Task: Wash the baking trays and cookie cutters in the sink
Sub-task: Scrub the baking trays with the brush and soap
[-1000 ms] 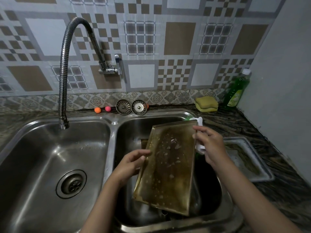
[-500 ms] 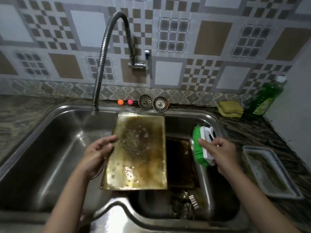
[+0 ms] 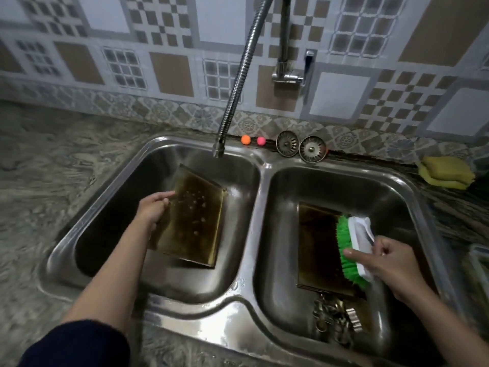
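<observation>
Holding greasy rectangular tray (image 3: 195,221), bristly green brush (image 3: 349,250)

Brown-stained golden tray (image 3: 195,221) centre-left; green-bristled, white-backed brush (image 3: 353,250) right; orange ball (image 3: 245,139) and pink ball (image 3: 261,140) upper centre; yellow sponge (image 3: 446,174) far right; brown-white checkered tiles (image 3: 169,72) above.

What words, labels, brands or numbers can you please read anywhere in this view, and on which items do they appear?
None: no readable text shows anywhere in this view.
The baking tray gripped by the left hand shows only stains and droplets.
The scrub brush held by the right hand has a plain white back.
The faucet and the sponge bear no legible marking.
</observation>
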### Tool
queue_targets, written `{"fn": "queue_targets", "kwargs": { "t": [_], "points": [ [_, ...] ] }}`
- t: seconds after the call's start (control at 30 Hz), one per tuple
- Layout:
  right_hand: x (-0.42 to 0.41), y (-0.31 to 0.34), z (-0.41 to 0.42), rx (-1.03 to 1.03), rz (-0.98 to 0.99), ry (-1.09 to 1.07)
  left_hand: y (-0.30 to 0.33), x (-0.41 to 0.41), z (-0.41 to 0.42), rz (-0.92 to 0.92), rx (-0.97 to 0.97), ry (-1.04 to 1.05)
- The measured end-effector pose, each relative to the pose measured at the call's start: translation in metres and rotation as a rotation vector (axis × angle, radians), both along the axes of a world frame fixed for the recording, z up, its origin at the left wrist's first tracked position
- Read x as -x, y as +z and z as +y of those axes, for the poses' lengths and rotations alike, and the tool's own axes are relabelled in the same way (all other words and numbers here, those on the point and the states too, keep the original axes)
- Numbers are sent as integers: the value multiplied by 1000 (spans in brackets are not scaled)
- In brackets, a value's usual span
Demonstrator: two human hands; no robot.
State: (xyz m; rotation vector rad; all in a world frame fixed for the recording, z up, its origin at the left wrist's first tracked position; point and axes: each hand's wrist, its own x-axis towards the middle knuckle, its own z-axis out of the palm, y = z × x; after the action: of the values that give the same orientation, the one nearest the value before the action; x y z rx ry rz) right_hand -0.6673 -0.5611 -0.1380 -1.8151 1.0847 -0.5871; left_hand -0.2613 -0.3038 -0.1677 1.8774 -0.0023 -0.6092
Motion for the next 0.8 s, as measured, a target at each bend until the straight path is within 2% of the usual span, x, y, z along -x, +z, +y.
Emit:
{"fn": "queue_targets", "kwargs": {
  "t": [0.17,0.27,0.4,0.5,0.6,0.7,0.8],
  "points": [
    [7,-6,2,24,92,-17,-19,4,-19,0,-60,-27],
    [11,-9,2,42,100,-33,-15,12,-34,-138,-102,-78],
    [15,-11,1,33,73,-61,15,58,-76,-393,9,-287],
    [17,-12,-1,20,47,-91,30,114,-118,-452,141,-469],
    [20,-14,-4,13,27,-123,17,169,-165,-285,131,-632],
    [29,-15,-6,-1,1,-147,-9,209,-203,-95,-86,-754],
    [41,-16,-7,-5,-16,-157,-36,229,-217,17,-295,-863]
  ]
}}
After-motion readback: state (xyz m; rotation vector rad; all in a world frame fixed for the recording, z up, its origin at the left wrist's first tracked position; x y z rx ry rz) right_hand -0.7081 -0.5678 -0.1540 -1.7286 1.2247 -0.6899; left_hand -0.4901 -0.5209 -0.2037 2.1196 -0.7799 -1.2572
